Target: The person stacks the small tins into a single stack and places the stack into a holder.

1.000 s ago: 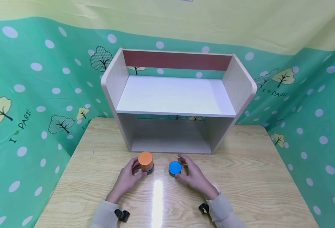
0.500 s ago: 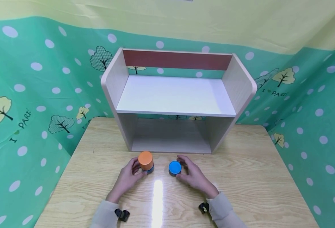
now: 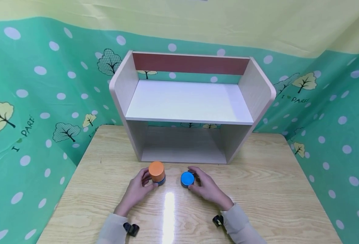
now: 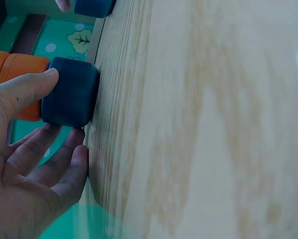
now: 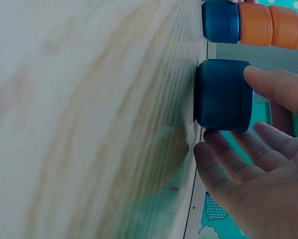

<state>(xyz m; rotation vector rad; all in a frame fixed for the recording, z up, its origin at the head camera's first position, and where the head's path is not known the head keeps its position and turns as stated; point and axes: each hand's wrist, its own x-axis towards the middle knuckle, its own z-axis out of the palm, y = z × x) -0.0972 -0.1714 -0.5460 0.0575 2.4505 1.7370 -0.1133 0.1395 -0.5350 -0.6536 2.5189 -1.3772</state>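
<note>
In the head view a stack stands on the table near the shelf's front, left of centre. Its base is a round dark blue jar (image 4: 72, 92), and two orange jars (image 5: 271, 25) sit on top. My left hand (image 3: 138, 188) grips the blue base jar, thumb on the near side and fingers curled on the other. To the right a lone blue jar (image 3: 187, 179) with a bright blue top stands upright on the table. Around it is my right hand (image 3: 208, 187); thumb (image 5: 271, 82) against the lid's edge, fingers curved along the opposite side.
A pale two-tier shelf (image 3: 188, 101) with a reddish back strip stands just behind the jars. The wooden table (image 3: 277, 196) stretches to both sides. Green dotted cloth (image 3: 45, 88) hangs around the back and sides.
The fingers of my right hand draw slightly closer around the lone blue jar. My left hand and the stack hold still, and the head view shifts a little.
</note>
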